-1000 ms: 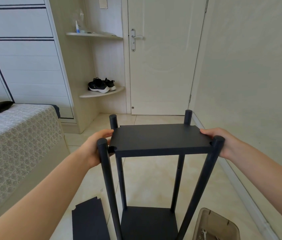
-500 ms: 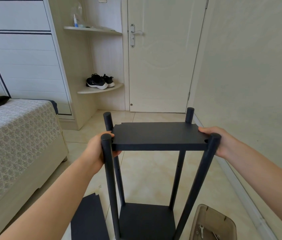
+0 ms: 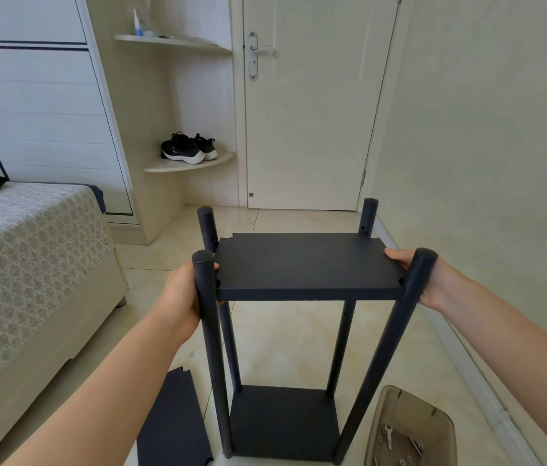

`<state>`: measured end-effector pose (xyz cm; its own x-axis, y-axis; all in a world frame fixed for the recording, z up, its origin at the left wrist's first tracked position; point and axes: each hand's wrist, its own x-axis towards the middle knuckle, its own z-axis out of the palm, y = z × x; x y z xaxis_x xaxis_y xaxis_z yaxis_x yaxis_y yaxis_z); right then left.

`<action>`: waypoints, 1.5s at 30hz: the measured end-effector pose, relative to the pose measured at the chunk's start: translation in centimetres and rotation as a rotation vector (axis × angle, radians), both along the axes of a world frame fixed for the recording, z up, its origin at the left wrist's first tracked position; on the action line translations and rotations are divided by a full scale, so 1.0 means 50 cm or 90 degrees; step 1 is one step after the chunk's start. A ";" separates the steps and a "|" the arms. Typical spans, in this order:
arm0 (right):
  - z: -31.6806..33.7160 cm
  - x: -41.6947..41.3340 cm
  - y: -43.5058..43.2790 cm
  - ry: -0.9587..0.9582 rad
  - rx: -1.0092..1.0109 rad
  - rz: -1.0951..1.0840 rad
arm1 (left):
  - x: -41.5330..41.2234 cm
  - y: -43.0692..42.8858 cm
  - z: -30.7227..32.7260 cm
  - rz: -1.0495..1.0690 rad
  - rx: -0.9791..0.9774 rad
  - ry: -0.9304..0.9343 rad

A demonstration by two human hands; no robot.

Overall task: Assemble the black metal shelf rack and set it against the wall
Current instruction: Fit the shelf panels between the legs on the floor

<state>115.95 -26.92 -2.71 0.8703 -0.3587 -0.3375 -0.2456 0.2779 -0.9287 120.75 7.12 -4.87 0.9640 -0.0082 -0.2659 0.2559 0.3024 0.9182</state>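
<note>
1. well, the black shelf rack [image 3: 213,358] stands upright on the tile floor [image 3: 282,341], near the wall [image 3: 483,146] on the right but not touching it.
2. it is metal, so it looks stiff and hard, and i think it is not very heavy. the paint looks smooth, so it could slip in a loose grip.
3. i cannot tell if the top board [image 3: 309,260] is screwed on, so the rack may wobble. i would hold it low on two of the poles [image 3: 383,348], or by both short ends of the top board, and lift it straight.
4. the left hand [image 3: 181,290] is curled round the left end of the top board, just behind the near left pole. its thumb seems to lie on top.
5. the right hand [image 3: 433,277] is clamped on the right end the same way, beside the near right pole.
6. the bottom board [image 3: 282,422] sits low between the poles. a loose board [image 3: 174,422] lies on the floor at the near left, and a tray [image 3: 440,415] with small screws sits at the near right.
</note>
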 end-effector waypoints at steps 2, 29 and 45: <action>-0.006 -0.002 0.001 0.000 0.007 0.001 | 0.002 0.002 -0.007 0.001 0.005 -0.004; -0.103 -0.044 0.022 0.000 0.027 -0.052 | -0.007 -0.008 -0.072 -0.023 0.032 0.085; -0.123 -0.030 0.014 0.015 -0.013 -0.039 | 0.029 -0.010 -0.071 -0.167 0.129 0.024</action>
<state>114.45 -26.21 -8.85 0.8388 -0.4173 -0.3497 -0.2507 0.2741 -0.9285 122.18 6.62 -8.40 0.9253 -0.1983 -0.3231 0.3360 0.0341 0.9412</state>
